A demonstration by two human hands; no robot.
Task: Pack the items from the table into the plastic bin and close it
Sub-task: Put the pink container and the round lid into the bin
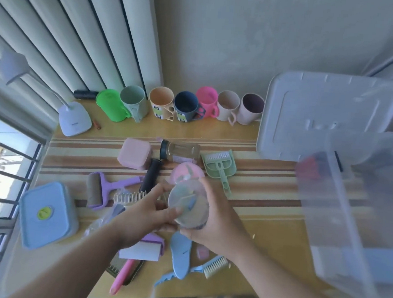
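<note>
Jar (188, 204), clear and round-lidded, sat at frame centre between my left hand (149, 209) and right hand (211, 223), both wrapped around it. I feared a slip onto the brushes below; the bin (360, 208) waited at right, blurred.

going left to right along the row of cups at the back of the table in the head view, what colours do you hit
green cup → sage green cup → peach cup → navy cup → pink cup → beige cup → pale pink cup with a dark inside
</note>
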